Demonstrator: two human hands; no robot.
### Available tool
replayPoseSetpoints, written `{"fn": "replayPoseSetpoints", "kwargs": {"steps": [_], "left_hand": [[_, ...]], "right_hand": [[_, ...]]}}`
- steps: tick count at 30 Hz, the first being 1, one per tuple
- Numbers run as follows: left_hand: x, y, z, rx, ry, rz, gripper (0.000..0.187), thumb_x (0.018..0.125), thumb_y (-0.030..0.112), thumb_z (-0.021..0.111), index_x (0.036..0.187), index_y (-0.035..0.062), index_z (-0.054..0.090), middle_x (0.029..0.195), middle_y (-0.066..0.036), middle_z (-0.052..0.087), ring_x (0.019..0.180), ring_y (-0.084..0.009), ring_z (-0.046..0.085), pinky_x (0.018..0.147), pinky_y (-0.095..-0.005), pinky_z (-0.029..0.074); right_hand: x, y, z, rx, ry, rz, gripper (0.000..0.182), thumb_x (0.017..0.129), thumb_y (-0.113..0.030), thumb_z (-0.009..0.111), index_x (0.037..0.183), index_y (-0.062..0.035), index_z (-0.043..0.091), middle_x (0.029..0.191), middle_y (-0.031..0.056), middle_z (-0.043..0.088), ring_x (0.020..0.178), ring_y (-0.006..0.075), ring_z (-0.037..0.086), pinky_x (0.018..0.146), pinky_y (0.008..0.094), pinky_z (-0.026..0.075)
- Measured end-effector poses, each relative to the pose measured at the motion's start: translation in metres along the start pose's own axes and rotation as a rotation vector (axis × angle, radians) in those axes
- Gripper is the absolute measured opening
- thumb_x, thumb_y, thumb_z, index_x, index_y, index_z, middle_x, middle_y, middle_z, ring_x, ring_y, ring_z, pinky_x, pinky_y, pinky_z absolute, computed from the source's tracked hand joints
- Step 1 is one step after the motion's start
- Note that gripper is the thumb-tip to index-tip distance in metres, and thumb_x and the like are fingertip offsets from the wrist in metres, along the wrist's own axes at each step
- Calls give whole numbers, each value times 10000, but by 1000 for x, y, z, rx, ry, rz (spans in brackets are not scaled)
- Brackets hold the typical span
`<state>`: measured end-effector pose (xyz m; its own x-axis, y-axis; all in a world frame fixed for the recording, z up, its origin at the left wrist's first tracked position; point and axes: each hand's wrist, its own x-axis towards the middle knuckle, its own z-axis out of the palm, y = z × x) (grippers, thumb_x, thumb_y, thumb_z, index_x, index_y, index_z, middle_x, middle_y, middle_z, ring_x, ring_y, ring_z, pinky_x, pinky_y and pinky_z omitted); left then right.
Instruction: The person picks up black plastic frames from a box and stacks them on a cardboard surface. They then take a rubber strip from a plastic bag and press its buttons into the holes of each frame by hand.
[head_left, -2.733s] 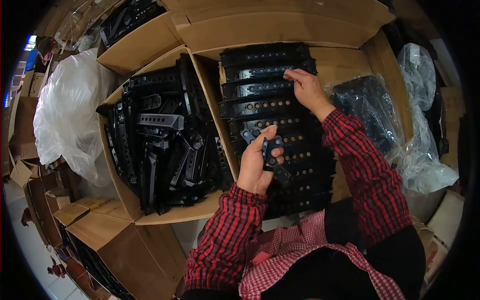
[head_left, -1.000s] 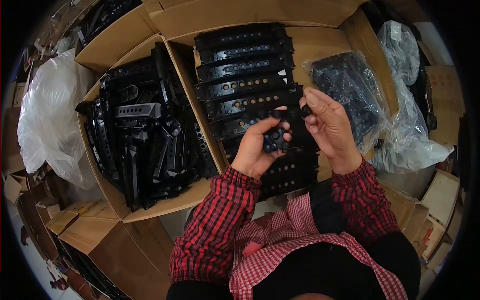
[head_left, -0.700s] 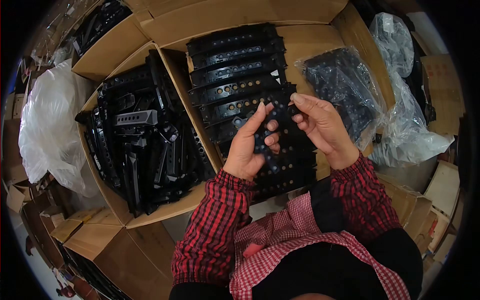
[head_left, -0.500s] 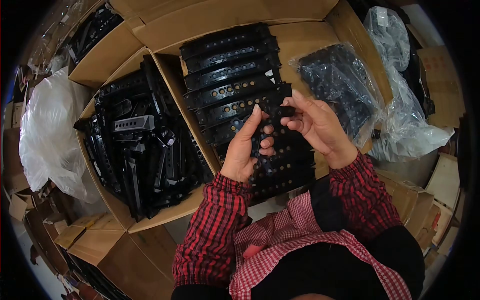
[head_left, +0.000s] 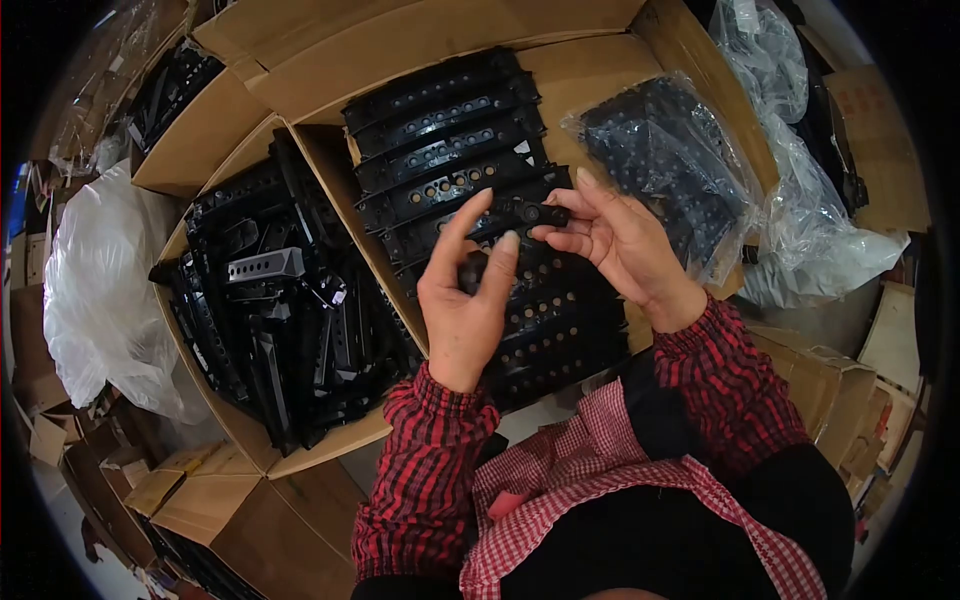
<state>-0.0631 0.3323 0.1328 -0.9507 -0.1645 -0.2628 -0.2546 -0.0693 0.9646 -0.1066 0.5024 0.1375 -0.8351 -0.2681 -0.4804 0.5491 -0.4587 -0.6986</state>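
My right hand pinches the right end of a black perforated plastic strip, above a row of similar black strips lined up in a cardboard box. Left of it, my left hand is raised over the same row, its thumb and index finger spread apart and nothing between them. The far ends of the row lie beyond my hands; its middle is partly hidden under them.
On the left, a second box holds a jumbled pile of black parts. A clear plastic bag of black parts lies right of the row. White plastic sheeting hangs at the far left, with crumpled clear plastic at the right.
My left hand has moved left and its fingers have spread away from the strip. My right hand has shifted slightly left, still holding the strip's end. The view has shifted a little.
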Motion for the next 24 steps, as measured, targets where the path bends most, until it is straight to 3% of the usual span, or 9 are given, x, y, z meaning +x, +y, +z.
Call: {"fn": "replayPoseSetpoints", "kwargs": {"steps": [2,3,6,10,13,15,17,21,24], "left_hand": [[5,-25,3,193,-120,319,327,834,83,658,1158,58,616,842,-2,637,645,-66,553,593,-196,455],[4,-26,11,198,-86,371,302,811,82,683,1106,34,639,944,-75,675,784,-120,629,734,-232,491],[-2,-20,18,404,-32,373,325,782,86,708,1095,31,643,968,-135,677,848,-172,658,763,-260,501],[-1,-25,17,503,93,448,311,728,82,748,1022,28,660,913,-133,675,826,-224,668,733,-288,518],[3,-25,17,507,153,433,298,720,72,751,1000,25,661,898,-126,674,812,-229,667,714,-289,522],[5,-26,13,512,147,457,297,720,67,749,1001,26,659,895,-125,672,806,-229,665,707,-287,521],[7,-25,10,514,136,483,297,721,63,747,1002,27,657,892,-124,671,800,-230,664,701,-284,520],[8,-22,7,492,133,627,280,713,26,727,980,32,644,783,-103,634,664,-217,626,582,-282,496],[8,-18,6,449,136,731,249,723,5,708,962,31,644,709,-82,599,584,-188,583,518,-270,463]], "right_hand": [[1,5,-2,-36,-34,-10,485,943,-343,494,1113,111,516,1042,138,588,900,188,624,792,251,525],[3,8,-3,-74,-67,-18,557,931,-373,514,1157,135,481,1071,146,569,966,187,599,831,256,504],[3,18,-4,-68,-71,11,542,943,-371,491,1182,115,481,1076,133,568,1000,185,579,860,277,483],[-1,24,-4,-72,-125,29,544,962,-374,446,1216,107,462,1081,119,571,1022,180,563,901,293,451],[-6,30,-3,-52,-201,41,578,975,-372,405,1291,112,382,1205,157,521,1098,190,519,978,316,394],[-8,31,1,-65,-179,-21,591,991,-334,366,1372,100,242,1346,198,409,1179,203,457,1037,339,328],[-9,28,-2,-70,-211,-25,578,998,-311,336,1393,83,186,1378,188,377,1180,206,452,1044,342,311],[-13,24,3,-51,-270,-95,571,1008,-250,303,1418,68,64,1414,224,314,1235,232,411,1073,367,276],[-14,26,1,-10,-328,-126,565,1009,-244,297,1418,67,63,1417,224,309,1258,245,391,1079,371,271]]}}
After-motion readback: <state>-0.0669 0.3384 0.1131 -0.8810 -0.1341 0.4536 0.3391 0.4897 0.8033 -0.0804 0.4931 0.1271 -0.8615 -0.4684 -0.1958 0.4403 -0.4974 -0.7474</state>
